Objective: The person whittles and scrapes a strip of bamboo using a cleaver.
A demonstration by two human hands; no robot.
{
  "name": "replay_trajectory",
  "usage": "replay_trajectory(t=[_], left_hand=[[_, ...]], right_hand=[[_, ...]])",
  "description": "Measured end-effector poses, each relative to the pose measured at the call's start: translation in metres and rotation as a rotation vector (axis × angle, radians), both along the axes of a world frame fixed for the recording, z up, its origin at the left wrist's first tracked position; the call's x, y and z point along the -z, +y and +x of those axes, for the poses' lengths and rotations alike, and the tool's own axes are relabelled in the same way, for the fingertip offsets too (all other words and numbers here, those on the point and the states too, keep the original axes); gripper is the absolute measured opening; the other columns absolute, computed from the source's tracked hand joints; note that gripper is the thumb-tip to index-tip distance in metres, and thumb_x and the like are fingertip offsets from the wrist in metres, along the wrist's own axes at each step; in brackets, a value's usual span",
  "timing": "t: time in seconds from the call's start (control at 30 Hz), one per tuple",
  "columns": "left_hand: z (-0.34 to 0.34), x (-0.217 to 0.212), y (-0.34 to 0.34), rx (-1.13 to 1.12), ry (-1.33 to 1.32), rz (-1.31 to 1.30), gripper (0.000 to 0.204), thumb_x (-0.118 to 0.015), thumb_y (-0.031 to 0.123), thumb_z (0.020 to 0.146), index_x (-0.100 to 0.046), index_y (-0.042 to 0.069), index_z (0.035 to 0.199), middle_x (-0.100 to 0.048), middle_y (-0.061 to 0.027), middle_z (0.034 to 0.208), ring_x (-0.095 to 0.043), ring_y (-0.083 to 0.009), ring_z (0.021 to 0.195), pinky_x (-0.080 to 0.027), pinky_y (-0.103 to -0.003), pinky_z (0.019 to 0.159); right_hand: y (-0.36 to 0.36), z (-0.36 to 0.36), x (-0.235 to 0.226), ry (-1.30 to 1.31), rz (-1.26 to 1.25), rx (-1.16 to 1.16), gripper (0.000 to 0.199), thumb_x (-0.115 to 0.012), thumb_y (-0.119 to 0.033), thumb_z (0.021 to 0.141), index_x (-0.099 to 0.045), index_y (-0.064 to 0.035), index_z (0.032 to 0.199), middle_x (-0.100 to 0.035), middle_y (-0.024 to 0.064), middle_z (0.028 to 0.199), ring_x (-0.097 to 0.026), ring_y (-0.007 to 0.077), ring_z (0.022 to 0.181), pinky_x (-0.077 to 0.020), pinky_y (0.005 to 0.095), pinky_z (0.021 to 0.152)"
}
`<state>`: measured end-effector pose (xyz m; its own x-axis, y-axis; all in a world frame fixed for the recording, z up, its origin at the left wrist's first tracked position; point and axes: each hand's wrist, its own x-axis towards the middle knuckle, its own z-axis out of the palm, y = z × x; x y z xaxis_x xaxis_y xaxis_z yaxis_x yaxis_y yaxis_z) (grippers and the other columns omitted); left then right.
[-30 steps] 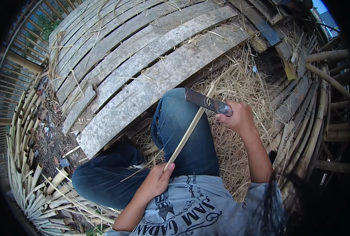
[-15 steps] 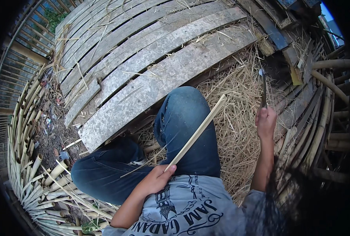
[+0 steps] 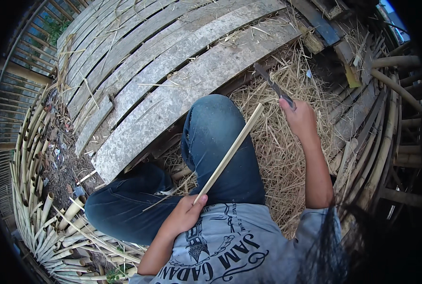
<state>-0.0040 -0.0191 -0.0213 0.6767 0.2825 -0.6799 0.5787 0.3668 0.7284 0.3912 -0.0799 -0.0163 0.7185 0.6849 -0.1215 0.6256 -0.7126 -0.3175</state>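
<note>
My left hand (image 3: 186, 216) is closed round the lower end of a pale split bamboo strip (image 3: 230, 154). The strip slants up and to the right across my raised knee, and its far end points at the straw. To the right, my right hand (image 3: 302, 119) grips a knife (image 3: 270, 82) with a dark blade. That blade tilts up and to the left, beyond the strip's upper end and apart from it. The fist hides most of the knife's handle.
A low platform of weathered wooden planks (image 3: 173, 102) fills the far side. Bamboo shavings (image 3: 284, 165) cover the ground right of my knee. Bundled bamboo poles (image 3: 28, 156) lie along the left, with more bamboo (image 3: 379, 151) and stacked timber (image 3: 322, 23) at the right.
My right hand has swung up and left with the knife; its blade now leans left instead of standing upright. The bamboo strip stays in my left hand, nearly unmoved.
</note>
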Motion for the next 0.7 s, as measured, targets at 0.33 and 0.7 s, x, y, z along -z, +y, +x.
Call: replay_trajectory(t=[0.33, 0.7], left_hand=[[-0.005, -0.012, 0.007, 0.050, -0.028, 0.058, 0.045, -0.043, 0.035, 0.103, -0.046, -0.002, 0.077, -0.038, -0.0045, 0.059, -0.035, -0.0134, 0.062, -0.036, -0.034, 0.057], [0.024, -0.029, 0.017, 0.010, 0.001, 0.290, 0.038, -0.044, 0.030, 0.102, -0.049, -0.001, 0.080, -0.044, -0.0122, 0.059, -0.043, -0.0230, 0.054, -0.040, -0.038, 0.057]], right_hand=[[-0.090, 0.002, 0.026, 0.603, 0.650, 0.748, 0.066, -0.036, -0.070, 0.092, -0.048, -0.0092, 0.070, -0.040, -0.0014, 0.047, -0.039, 0.0112, 0.035, -0.0377, 0.0229, 0.037], [-0.023, -0.102, 0.039, 1.051, 0.795, -0.001, 0.083, -0.042, -0.085, 0.077, -0.050, -0.0030, 0.070, -0.048, 0.0022, 0.055, -0.049, 0.0101, 0.047, -0.0412, 0.0235, 0.045]])
